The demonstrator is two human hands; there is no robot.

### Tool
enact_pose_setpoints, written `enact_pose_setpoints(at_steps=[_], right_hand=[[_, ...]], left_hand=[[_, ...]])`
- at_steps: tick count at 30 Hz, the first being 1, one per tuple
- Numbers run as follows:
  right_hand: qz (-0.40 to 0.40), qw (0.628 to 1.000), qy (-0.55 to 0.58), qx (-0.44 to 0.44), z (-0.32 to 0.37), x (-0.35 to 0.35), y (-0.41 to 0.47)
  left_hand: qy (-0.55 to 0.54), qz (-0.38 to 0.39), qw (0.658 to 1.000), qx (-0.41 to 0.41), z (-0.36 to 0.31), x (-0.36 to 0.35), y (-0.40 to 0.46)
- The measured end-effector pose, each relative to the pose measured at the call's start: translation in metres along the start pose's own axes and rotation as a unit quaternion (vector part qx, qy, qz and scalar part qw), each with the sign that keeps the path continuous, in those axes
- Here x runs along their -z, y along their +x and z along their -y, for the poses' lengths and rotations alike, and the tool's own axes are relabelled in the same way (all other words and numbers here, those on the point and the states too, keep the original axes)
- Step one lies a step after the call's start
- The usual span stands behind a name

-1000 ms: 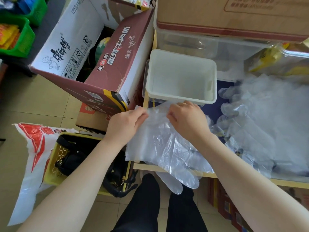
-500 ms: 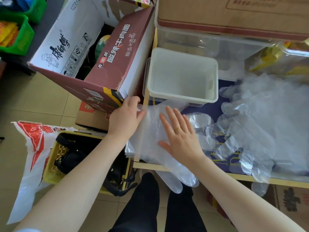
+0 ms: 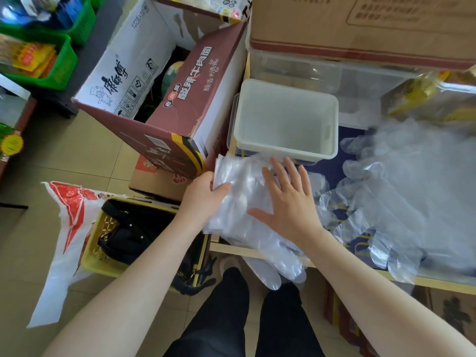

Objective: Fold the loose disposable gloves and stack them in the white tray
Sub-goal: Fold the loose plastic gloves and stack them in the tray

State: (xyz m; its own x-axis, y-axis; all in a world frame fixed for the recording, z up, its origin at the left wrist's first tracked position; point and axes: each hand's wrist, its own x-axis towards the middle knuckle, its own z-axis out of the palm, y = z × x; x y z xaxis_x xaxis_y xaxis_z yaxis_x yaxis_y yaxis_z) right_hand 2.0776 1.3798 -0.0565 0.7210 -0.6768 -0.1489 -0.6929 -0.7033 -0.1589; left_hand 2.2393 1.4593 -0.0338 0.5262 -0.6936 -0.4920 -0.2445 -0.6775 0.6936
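A clear disposable glove (image 3: pixel 242 202) lies flat at the table's near left corner, cuff toward the white tray (image 3: pixel 332 117), fingers hanging over the front edge. My left hand (image 3: pixel 206 197) pinches the glove's left edge between thumb and fingers. My right hand (image 3: pixel 288 202) rests flat on the glove with fingers spread, pressing it down. The white tray stands just beyond the glove and looks empty. A large loose pile of clear gloves (image 3: pixel 412 197) covers the table's right side.
An open noodle carton (image 3: pixel 164 104) leans against the table's left side. A clear bin (image 3: pixel 322 73) under a cardboard box (image 3: pixel 360 24) stands behind the tray. On the floor left are a yellow crate (image 3: pixel 95 256) with a black bag and a white plastic bag (image 3: pixel 59 248).
My right hand went from pinching the cuff to lying flat, fingers spread, on the glove. My left hand shifted along the glove's left edge and now grips it lower down.
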Motion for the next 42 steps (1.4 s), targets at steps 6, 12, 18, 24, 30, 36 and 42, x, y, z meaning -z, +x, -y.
enact_pose_setpoints(at_steps=[6,12,18,24,30,36,42], right_hand=[[0.044,0.946,0.304,0.102,-0.001,0.029,-0.043],[-0.039,0.94,0.338,-0.016,0.011,0.04,-0.05],[-0.033,0.917,0.391,-0.077,-0.009,0.057,-0.038],[0.06,0.964,0.258,-0.006,0.007,0.036,-0.035],[0.157,0.968,0.197,0.009,0.031,0.015,-0.029],[0.178,0.961,0.213,-0.016,0.035,0.011,-0.023],[0.154,0.886,0.415,-0.136,0.029,0.022,-0.022]], left_hand=[[-0.378,0.057,0.919,0.1,-0.028,0.011,-0.019],[-0.44,0.091,0.891,0.063,-0.058,0.002,-0.035],[-0.395,0.111,0.912,0.004,-0.069,0.001,-0.037],[-0.08,-0.065,0.995,0.007,-0.004,0.008,-0.027],[-0.047,0.042,0.995,0.077,0.053,-0.007,-0.021],[-0.154,0.099,0.963,0.199,0.06,-0.017,-0.007],[-0.248,0.186,0.918,0.246,0.067,-0.01,0.0]])
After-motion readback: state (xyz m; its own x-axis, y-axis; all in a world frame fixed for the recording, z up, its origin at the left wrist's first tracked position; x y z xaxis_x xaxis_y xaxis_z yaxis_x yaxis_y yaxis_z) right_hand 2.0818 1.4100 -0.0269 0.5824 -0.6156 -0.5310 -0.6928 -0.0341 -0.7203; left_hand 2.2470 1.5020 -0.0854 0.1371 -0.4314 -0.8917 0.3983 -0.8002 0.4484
